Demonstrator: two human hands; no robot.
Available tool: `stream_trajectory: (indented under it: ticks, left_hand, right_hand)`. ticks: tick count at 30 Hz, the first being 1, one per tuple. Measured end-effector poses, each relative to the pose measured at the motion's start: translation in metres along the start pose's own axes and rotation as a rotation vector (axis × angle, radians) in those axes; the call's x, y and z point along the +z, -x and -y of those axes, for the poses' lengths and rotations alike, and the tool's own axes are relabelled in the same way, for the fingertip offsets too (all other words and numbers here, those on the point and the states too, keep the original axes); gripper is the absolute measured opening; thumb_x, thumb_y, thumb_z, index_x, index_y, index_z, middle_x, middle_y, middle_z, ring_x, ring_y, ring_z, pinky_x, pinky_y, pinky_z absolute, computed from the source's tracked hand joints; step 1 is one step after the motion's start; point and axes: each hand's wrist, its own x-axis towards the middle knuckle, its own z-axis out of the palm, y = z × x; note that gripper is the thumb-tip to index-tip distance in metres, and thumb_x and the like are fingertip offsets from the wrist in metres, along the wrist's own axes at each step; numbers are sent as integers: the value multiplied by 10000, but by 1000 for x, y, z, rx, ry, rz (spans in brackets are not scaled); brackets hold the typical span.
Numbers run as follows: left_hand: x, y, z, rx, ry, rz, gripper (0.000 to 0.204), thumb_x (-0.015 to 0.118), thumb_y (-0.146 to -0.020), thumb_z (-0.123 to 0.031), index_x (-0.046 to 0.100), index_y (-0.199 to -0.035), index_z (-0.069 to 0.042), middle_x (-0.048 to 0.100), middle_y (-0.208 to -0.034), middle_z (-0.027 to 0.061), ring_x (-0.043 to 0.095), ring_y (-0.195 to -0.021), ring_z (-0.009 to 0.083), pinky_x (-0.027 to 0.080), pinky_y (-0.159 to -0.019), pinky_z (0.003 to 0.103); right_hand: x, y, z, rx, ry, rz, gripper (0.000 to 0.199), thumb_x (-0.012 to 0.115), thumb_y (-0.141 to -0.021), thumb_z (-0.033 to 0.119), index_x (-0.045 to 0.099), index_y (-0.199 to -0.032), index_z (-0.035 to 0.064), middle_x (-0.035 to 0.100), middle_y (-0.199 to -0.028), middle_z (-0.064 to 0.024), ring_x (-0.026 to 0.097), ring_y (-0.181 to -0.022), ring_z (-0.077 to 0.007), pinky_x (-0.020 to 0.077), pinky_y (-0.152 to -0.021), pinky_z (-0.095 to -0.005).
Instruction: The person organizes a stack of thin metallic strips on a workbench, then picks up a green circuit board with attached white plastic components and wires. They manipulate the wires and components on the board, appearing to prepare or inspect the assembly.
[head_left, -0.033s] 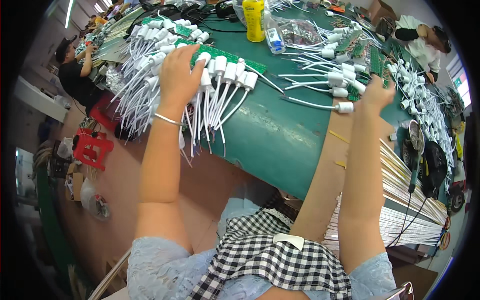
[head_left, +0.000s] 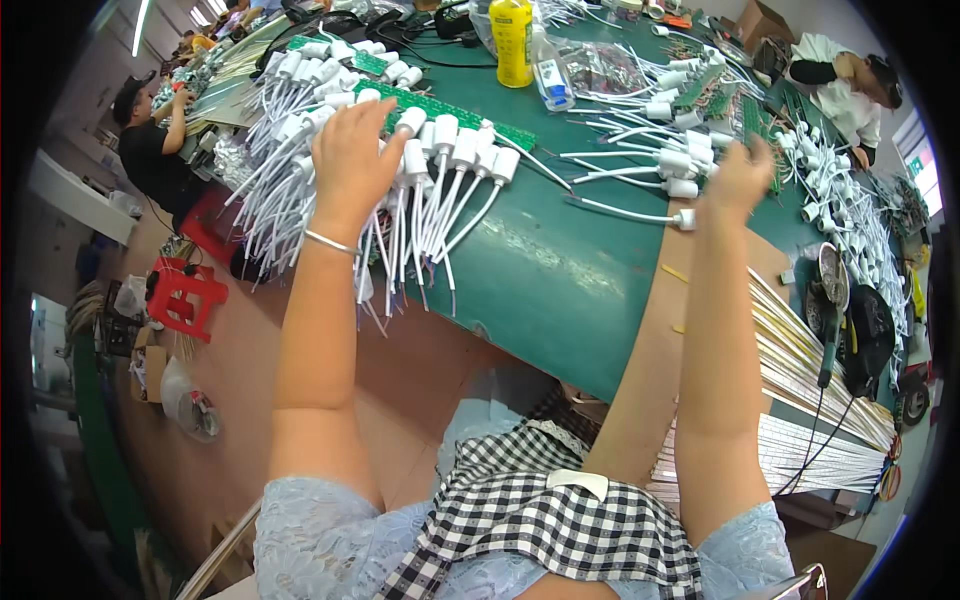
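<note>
My left hand [head_left: 350,165] lies over a row of white lamp-cap-like cylinders [head_left: 463,150] with white wire tails, its fingers stretched out and its thumb apart. Beneath these caps runs a long green circuit board [head_left: 515,136]; what the fingertips touch is hidden. My right hand [head_left: 738,185] is raised beside a second heap of wired white caps [head_left: 672,160] and green boards. Its fingers are smeared by motion, so any hold cannot be made out. One cap [head_left: 686,219] lies near that wrist, its wire pointing left.
On the green table [head_left: 560,260] stand a yellow bottle [head_left: 514,45] and a small clear bottle [head_left: 553,85]. Long pale strips [head_left: 800,345] and a black pouch [head_left: 868,345] lie at right. A person [head_left: 150,140] works far left, another [head_left: 845,95] far right. A red stool [head_left: 185,300] stands left.
My right hand has shifted a little left and upward, and its fingers are more blurred. My left hand stays over the same caps.
</note>
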Motion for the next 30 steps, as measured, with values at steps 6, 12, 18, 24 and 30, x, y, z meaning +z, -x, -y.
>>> stream_trajectory:
  ticks: [6,12,18,24,30]
  left_hand:
    - [10,54,7,-60,-105,148,490,647,-852,-360,556,-1305,-198,475,-1371,108,369,-1315,365,253,-1064,581]
    - [22,64,9,31,35,-8,452,647,-855,-373,595,-1275,-213,453,-1396,113,379,-1302,381,283,-1055,509]
    - [23,74,11,24,66,-93,380,666,-840,-322,654,-1203,-209,468,-1392,103,386,-1302,374,285,-1055,493]
    - [22,76,10,-25,48,-52,359,658,-838,-327,665,-1162,-173,489,-1363,90,384,-1287,363,274,-1063,506]
    - [17,83,10,18,-91,-1,474,645,-839,-436,606,-1258,-216,449,-1401,92,342,-1315,415,234,-1061,602]
  right_hand:
    - [145,105,-28,-96,639,1123,469,607,-861,317,558,-1276,104,627,-1213,-142,591,-1117,-318,460,-937,-398]
    - [203,114,-51,-3,890,1323,575,654,-828,431,573,-1296,107,595,-1283,-142,575,-1165,-303,447,-973,-417]
    - [209,110,0,17,622,1441,361,722,-774,331,698,-960,22,685,-879,-145,642,-806,-244,512,-746,-357]
    - [201,112,60,-117,497,1351,181,613,-783,197,658,-854,36,589,-711,-54,537,-663,-151,441,-613,-312]
    - [178,64,157,-167,215,1259,122,562,-791,101,613,-859,15,553,-732,-14,517,-651,-125,400,-560,-281]
